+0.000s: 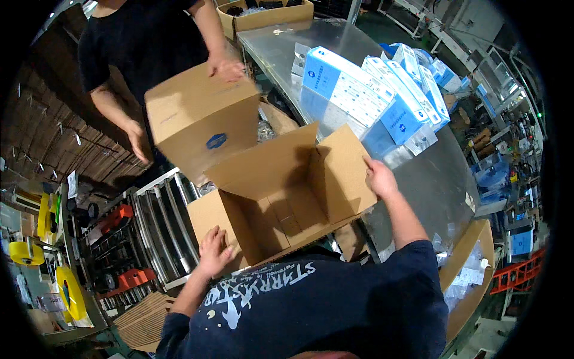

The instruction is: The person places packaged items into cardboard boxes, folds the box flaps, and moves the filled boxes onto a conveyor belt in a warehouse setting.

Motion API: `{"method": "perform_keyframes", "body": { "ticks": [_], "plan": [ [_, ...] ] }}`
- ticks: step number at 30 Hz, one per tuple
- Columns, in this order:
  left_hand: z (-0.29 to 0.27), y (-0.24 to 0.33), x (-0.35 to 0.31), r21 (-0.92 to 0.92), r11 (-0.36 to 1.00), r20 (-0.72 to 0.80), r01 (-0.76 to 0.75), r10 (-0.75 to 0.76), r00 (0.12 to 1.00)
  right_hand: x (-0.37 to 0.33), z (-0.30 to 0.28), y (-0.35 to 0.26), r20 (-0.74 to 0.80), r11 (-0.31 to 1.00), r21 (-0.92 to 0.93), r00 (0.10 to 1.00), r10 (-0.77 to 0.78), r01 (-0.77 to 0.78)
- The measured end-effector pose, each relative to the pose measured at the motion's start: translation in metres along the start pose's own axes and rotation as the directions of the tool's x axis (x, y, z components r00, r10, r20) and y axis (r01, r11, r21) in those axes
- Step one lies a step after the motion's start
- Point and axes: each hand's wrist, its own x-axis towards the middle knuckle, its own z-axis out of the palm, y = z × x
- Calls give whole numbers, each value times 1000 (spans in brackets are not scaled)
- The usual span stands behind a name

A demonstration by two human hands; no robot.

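A: What is the biggest thing near the grip?

B: The grey metal table (pixel 427 185). It sits beside the right hand (pixel 381 178) and goes on well ahead of it. On the other side, just past the left hand (pixel 216 250), are the metal rollers (pixel 170 218).

A: And where is the open brown box (pixel 290 218)?

B: Right between the two hands, with its open top facing up. Its long way seems to run across, from the left hand over to the right hand. Neither hand is nearer, since both touch it.

A: What is close to its edges?

B: Just ahead of the hands is the closed brown box (pixel 203 113), with another person's hand (pixel 227 64) on it. It is very near the far flap (pixel 269 157), so there is little room that way. The blue and white boxes (pixel 403 113) are on the table, ahead of the right hand. More room shows out to the right of that hand.

A: How do the hands hold on?

B: The right hand pinches the edge of the right flap (pixel 347 176). The left hand is on the left flap (pixel 208 214), fingers a bit bent. Nobody can tell from here if it squeezes or only rests.
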Motion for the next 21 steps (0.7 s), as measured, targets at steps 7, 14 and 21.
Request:
{"method": "perform_keyframes", "body": {
  "ticks": [7, 14, 21],
  "plan": [
    [50, -95, -31, 10, 795, -280, 607, -580, 765, -13, 144, -32, -86, 823, 154, 837, -540, 547],
    [47, -21, 44, -316, 916, 225, 246, -180, 958, 76, -2, -26, 497, 941, 324, 828, -260, 101],
    [-75, 166, 217, 439, 892, 710, -109, -270, 650, 193, -149, 215, -322, 935, -277, 938, 127, -222]
  ]
}}
